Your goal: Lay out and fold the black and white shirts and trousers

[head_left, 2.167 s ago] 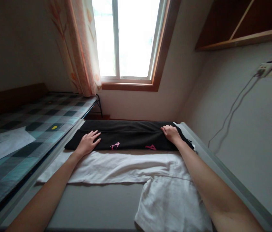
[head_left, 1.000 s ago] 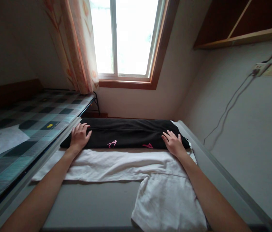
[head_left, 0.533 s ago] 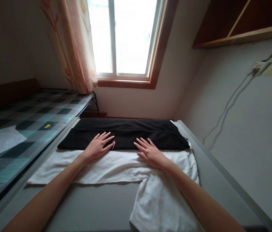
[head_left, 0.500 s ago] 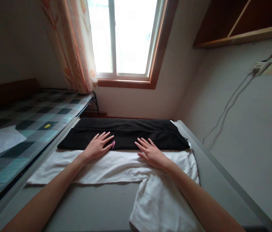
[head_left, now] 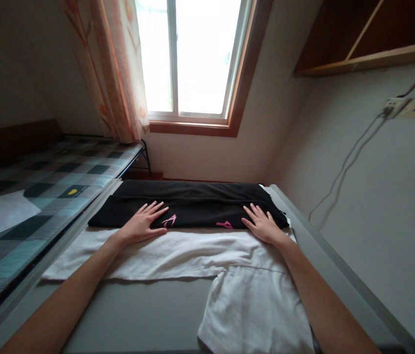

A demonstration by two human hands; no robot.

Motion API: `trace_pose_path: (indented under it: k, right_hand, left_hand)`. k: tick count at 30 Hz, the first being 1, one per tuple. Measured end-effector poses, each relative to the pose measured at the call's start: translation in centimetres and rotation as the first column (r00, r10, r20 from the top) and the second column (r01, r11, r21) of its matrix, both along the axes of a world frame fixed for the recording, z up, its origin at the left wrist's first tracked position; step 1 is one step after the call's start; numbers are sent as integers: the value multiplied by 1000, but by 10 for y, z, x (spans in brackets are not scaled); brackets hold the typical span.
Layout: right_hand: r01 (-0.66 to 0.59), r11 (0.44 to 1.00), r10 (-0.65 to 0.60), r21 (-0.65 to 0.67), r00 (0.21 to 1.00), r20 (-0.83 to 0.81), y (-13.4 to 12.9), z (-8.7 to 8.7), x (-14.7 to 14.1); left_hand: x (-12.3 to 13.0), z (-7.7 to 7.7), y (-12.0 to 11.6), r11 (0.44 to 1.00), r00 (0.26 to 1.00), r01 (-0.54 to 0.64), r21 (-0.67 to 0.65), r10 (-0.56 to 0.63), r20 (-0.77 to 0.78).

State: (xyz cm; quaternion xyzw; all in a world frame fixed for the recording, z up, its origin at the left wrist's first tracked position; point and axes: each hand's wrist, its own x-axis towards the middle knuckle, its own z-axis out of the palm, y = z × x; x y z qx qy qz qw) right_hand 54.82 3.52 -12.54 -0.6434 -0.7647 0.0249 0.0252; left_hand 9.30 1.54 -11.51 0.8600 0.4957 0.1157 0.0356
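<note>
A black folded garment point(head_left: 196, 209) with pink printed marks lies across the far part of the grey table. Under its near edge a white shirt point(head_left: 192, 250) is spread out, its short sleeve point(head_left: 251, 305) reaching toward me. My left hand point(head_left: 144, 222) rests flat with fingers spread on the left part of the black cloth, the thumb at the edge where black meets white. My right hand point(head_left: 264, 225) lies flat the same way near the right end of the black cloth. Neither hand grips anything.
The grey table point(head_left: 141, 314) has a raised rim. To the left stands a bed with a checked mattress point(head_left: 93, 169) and a sheet of paper point(head_left: 3, 214). A wall with a socket point(head_left: 397, 107) and hanging cable is on the right. Behind are a window point(head_left: 203, 59) and curtain point(head_left: 115, 73).
My right hand has slid to the right along the black cloth, uncovering a second pink mark. My left hand has shifted slightly left. The garments lie as before.
</note>
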Motion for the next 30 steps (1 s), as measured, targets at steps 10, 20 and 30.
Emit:
trace_pose_path:
  k: [10, 20, 30]
  right_hand:
    - [-178, 983, 183, 52, 976, -120, -3, 8, 16]
    - [-174, 967, 195, 184, 976, -101, -2, 6, 35]
    - [23, 962, -12, 273, 999, -45, 2, -6, 85]
  left_hand:
    - [11, 15, -7, 956, 981, 178, 232, -192, 40]
    - [-27, 20, -1, 995, 999, 47, 83, -49, 20]
    - [-56, 12, 3, 998, 992, -59, 31, 55, 112]
